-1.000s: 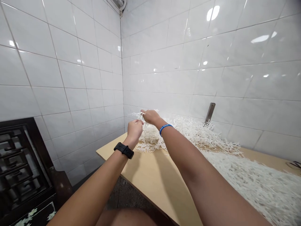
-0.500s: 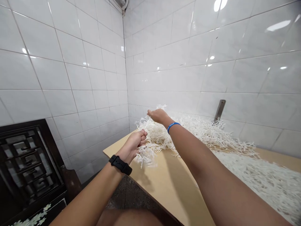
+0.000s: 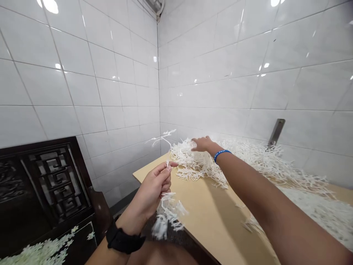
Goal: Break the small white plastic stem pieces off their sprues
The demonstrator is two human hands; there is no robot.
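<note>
My left hand (image 3: 158, 184) is closed on a bunch of white branching stems (image 3: 168, 213), thin and plastic-looking. Their frayed ends hang below the fist, while one forked sprig (image 3: 165, 138) sticks up between thumb and forefinger. Over at the back of the wooden board, my right hand (image 3: 202, 144) reaches to a loose pile of the same white stems (image 3: 190, 162). Its fingers are apart and partly bent, touching or just above the strands; some fingertips are hidden, and I see nothing held in them.
The pile spreads along the tiled wall (image 3: 206, 92) on the light wooden board (image 3: 204, 213). More whitish pieces (image 3: 320, 209) lie at the right. A metal bracket (image 3: 276, 133) stands against the wall. At left are a dark carved wooden chair (image 3: 55, 176) and small pale flowers (image 3: 44, 252).
My left hand has come lower and nearer, with a sprig now upright in its fingertips. The right hand has dropped from above the pile down to it, its fingers spreading. The view has turned left.
</note>
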